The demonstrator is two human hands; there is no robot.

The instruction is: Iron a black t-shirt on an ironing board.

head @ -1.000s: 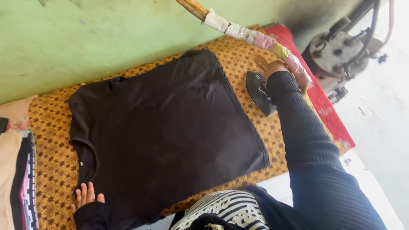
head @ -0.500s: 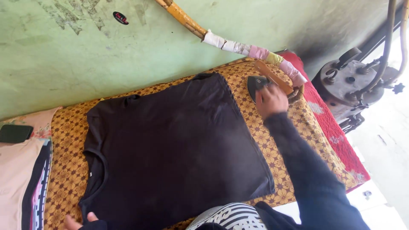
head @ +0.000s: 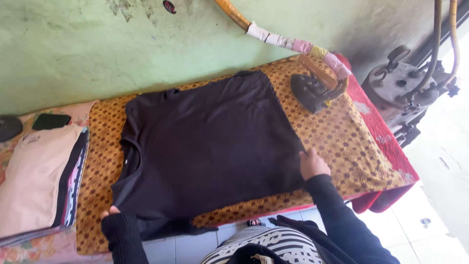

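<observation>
Nearest the camera, the person's striped garment [head: 264,247] is filling the bottom edge, with 2 dark sleeves reaching forward from it; the left hand [head: 111,213] is mostly hiding under its sleeve cuff, gripping the near shoulder corner of the black T-shirt [head: 205,146], though how the fingers are closing cannot be told; the right hand [head: 313,164] is lying on the patterned brown-and-gold cloth [head: 351,146], its fingers held loosely together and touching the hem corner of the shirt, pinching nothing that shows; the shirt is lying flat and spread across the middle of that cloth, neckline towards the left; to the left, just beside the cloth, a stack of folded clothes [head: 39,181] with a pale pink piece on top is resting; beyond it a black phone [head: 51,121] is lying near the wall; farther right, a dark iron [head: 312,90] is sitting on the cloth, well apart from both hands, under a taped yellow pipe [head: 288,41]; behind everything the green wall [head: 97,49] is rising.
</observation>
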